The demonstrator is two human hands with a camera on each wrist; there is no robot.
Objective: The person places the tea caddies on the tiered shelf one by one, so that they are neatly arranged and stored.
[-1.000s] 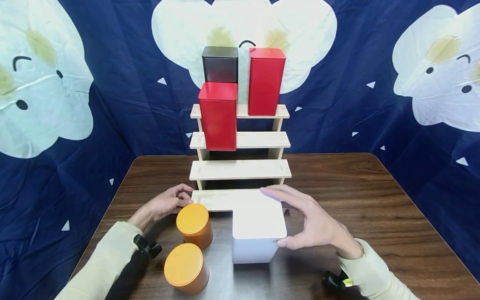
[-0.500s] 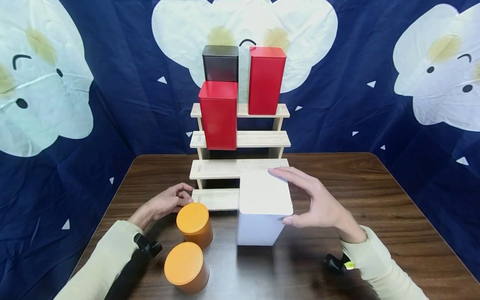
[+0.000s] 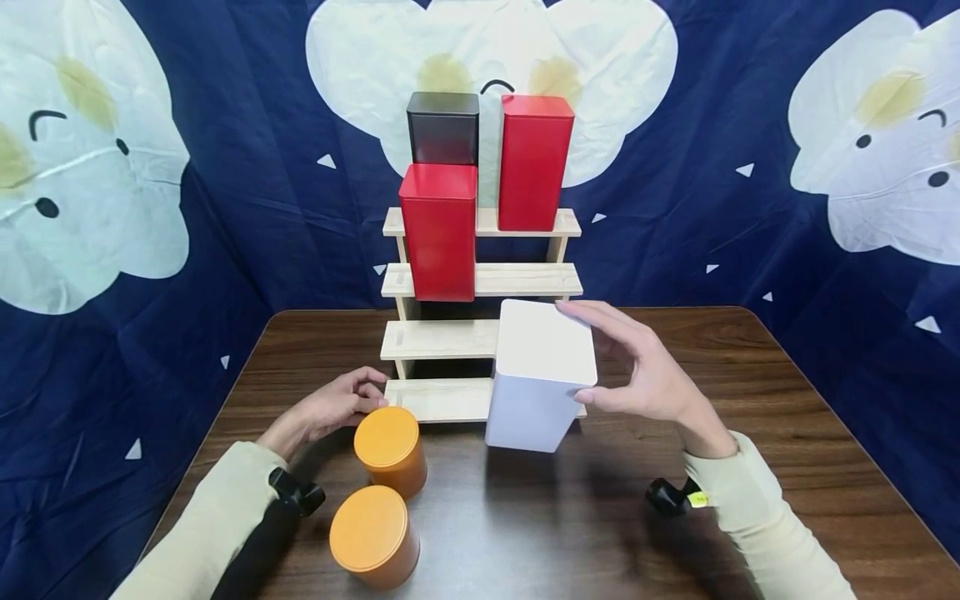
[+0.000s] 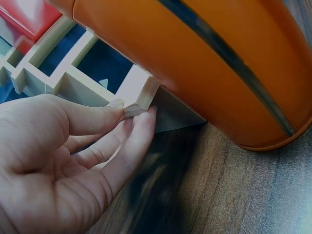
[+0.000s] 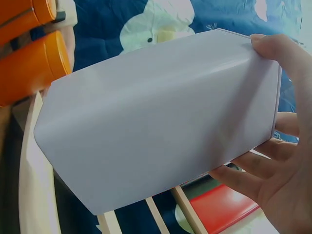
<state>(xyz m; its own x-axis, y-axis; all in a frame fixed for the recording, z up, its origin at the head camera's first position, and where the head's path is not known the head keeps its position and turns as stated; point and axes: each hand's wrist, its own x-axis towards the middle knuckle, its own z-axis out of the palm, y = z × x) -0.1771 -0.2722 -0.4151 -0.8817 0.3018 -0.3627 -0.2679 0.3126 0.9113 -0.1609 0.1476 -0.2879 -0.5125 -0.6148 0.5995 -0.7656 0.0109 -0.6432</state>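
My right hand [image 3: 648, 371] grips a tall white square canister [image 3: 534, 408] near its lid, thumb on the near side and fingers along the far side. The canister overlaps the right part of the lower shelves in the head view and hides them; its long side fills the right wrist view. With thumb and fingertips, my left hand [image 4: 73, 141] pinches the left end of the lowest shelf of a stepped wooden rack [image 3: 438, 400]. Right beside that hand stands an orange round canister [image 3: 387, 437]; a second orange canister [image 3: 369, 531] is nearer the front.
One red canister [image 3: 441, 233] stands on the rack's second shelf from the top. Another red canister [image 3: 534, 167] and a black canister [image 3: 444, 133] are at the top. A blue cloth backdrop [image 3: 300, 233] closes off the back and sides of the wooden table [image 3: 675, 350].
My right hand has carried the white canister forward and slightly right, from in front of the rack to over its lower shelves. The left hand has stayed on the shelf end.
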